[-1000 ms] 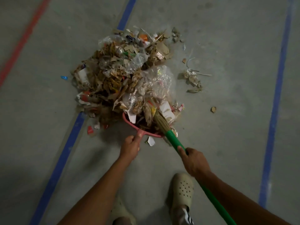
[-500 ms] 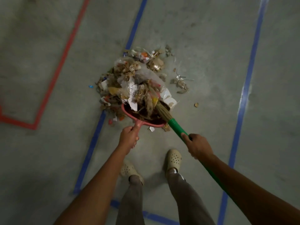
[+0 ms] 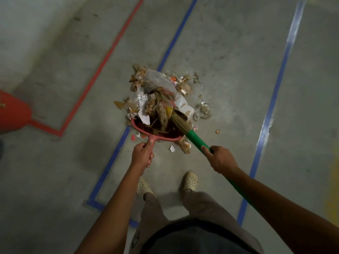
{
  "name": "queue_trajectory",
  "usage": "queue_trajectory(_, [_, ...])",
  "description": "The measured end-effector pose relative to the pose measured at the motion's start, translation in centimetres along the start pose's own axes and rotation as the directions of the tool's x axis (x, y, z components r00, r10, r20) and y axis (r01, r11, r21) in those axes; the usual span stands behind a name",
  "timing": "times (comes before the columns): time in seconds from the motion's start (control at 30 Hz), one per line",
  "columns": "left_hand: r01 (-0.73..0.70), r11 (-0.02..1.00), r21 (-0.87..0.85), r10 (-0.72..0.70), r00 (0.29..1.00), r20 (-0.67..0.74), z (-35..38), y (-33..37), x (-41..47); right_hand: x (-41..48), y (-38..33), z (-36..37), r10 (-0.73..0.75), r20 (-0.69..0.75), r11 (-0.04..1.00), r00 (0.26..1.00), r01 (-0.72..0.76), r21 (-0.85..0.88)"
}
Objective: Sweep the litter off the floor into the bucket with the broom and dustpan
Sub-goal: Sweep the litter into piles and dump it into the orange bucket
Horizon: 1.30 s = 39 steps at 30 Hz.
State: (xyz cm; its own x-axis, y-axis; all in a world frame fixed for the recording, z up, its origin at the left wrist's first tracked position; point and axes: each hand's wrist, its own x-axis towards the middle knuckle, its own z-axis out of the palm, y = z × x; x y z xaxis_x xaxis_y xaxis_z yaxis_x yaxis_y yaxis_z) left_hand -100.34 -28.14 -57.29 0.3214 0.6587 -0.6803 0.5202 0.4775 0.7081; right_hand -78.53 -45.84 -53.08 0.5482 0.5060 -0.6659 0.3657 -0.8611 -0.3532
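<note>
The person's left hand (image 3: 142,153) is clamped round the short handle of the pink dustpan (image 3: 139,129), fingers curled under it and thumb along the top. The right hand (image 3: 221,159), to the right of the dustpan and just nearer the person, grips the green handle of the broom (image 3: 196,139). The handle runs back under the right forearm. The two hands are apart, one on each tool.

The broom's straw bristles lie across the right side of the dustpan, pressed against the load heaped in it: crumpled paper, brown scraps and clear plastic. Whether the dustpan touches the floor (image 3: 229,61) cannot be told.

The rest of the litter (image 3: 183,87) lies on the floor beyond the dustpan and to its right, with a few small bits just beside its near rim and one stray scrap further right. The red bucket (image 3: 12,112) stands well to the left of the dustpan, cut off by the edge of the view. A blue tape line (image 3: 176,37) passes under the dustpan, and a red tape line (image 3: 102,63) runs to its left. Two cream clogs (image 3: 190,181) stand nearer the person than the dustpan.
</note>
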Motion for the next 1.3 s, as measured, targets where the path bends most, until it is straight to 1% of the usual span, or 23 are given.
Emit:
queue_trajectory(0.2, [-0.037,0.999,-0.012,0.037,0.999,0.015,-5.3,1.2,-1.2,-2.6,-4.3,0.6,-0.047,-0.041,0.999,0.998,0.047,-0.01])
queue_trajectory(0.43, [-0.045,0.999,0.007,0.045,0.998,0.054,-12.6,2.2,-0.9,-6.1,-10.0,3.9,-0.008,-0.052,0.999,0.999,0.011,0.048])
queue_trajectory(0.6, [-0.088,0.996,-0.008,0.088,0.994,0.067,-18.1,3.3,0.0,-6.9,-14.7,6.4,-0.007,-0.099,0.997,0.995,0.014,0.072])
queue_trajectory(0.7, [-0.128,0.992,-0.002,0.128,0.99,0.057,-21.3,4.0,0.4,-6.7,-17.6,7.8,-0.043,-0.121,0.996,0.992,0.052,0.066])
queue_trajectory(0.83, [-0.144,0.99,-0.004,0.144,0.989,0.016,-25.2,4.6,1.6,-5.7,-21.8,8.7,-0.064,-0.131,0.997,0.989,0.068,0.026])
queue_trajectory(1.0, [-0.142,0.989,-0.04,0.14,0.989,-0.051,-29.8,5.0,4.1,-3.0,-28.0,9.0,-0.112,-0.106,0.994,0.988,0.109,-0.034])
queue_trajectory(1.17, [-0.129,0.984,-0.121,0.113,0.986,-0.126,-35.4,6.0,7.7,1.6,-35.6,9.5,-0.21,-0.065,0.969,0.975,0.199,-0.144])
queue_trajectory(1.3, [-0.116,0.979,-0.167,0.081,0.975,-0.206,-40.5,7.2,10.1,4.9,-42.6,10.2,-0.279,-0.003,0.944,0.96,0.273,-0.186])
